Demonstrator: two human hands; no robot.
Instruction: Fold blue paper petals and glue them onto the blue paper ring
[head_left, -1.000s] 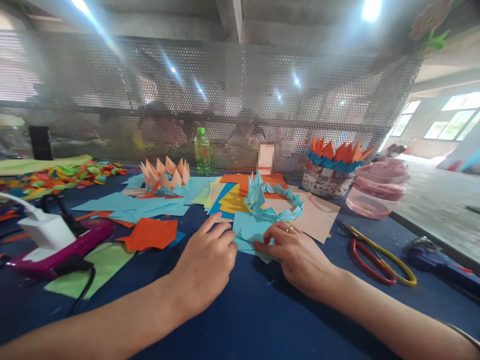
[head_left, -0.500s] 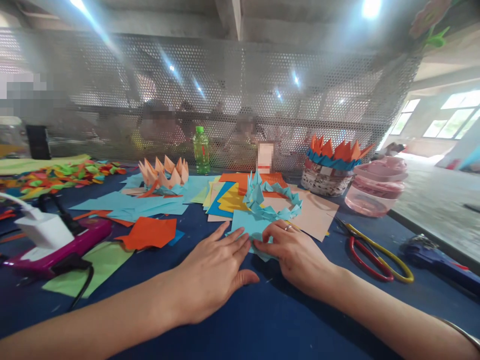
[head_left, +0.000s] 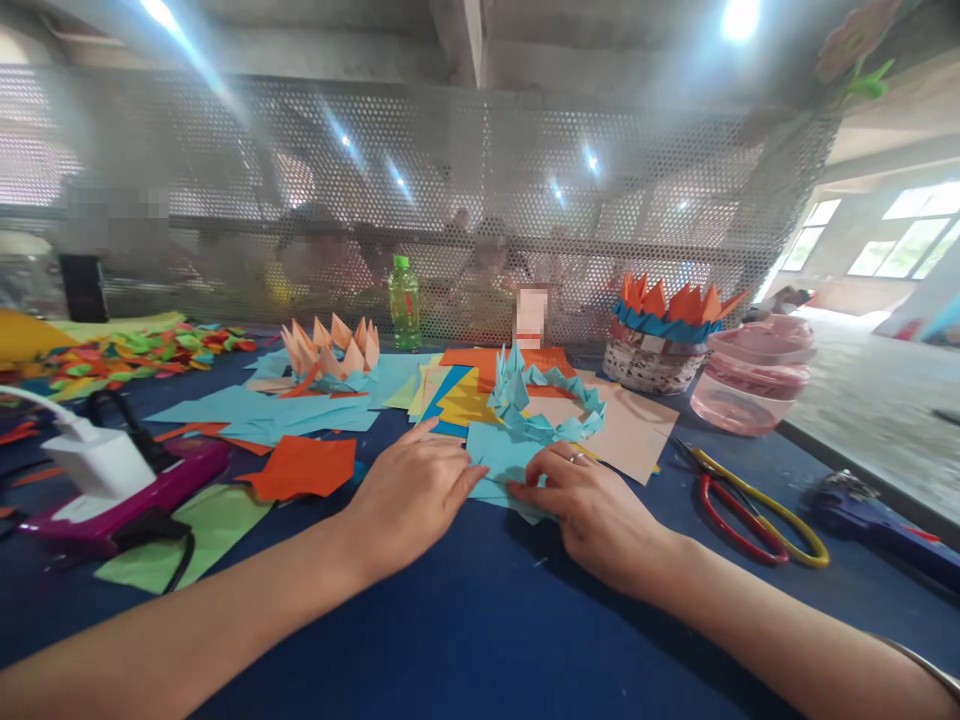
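A light-blue sheet of paper (head_left: 504, 450) lies flat on the dark blue table in front of me. My left hand (head_left: 416, 490) is at its left edge, thumb and fingertips drawn together there, with one finger stretched forward. Bent over the right side of the sheet, my right hand (head_left: 581, 490) has its fingers closed on the paper and wears a ring. Some of the fingertips on both hands are hidden. Just behind the sheet stands a light-blue folded-paper ring (head_left: 555, 432) with upright points at its left.
Scissors (head_left: 757, 510) and a blue-handled tool (head_left: 885, 530) lie right. A pink water container (head_left: 752, 385) stands near an orange-and-blue paper piece (head_left: 667, 308) on a round base. Left are a power strip (head_left: 172, 480), a peach folded-paper ring (head_left: 330, 355), paper scraps (head_left: 142, 355) and a green bottle (head_left: 403, 305).
My left hand has gone from lying spread over the sheet's left part to drawn-in fingers at its edge, shifting left. My right hand stays about where it was.
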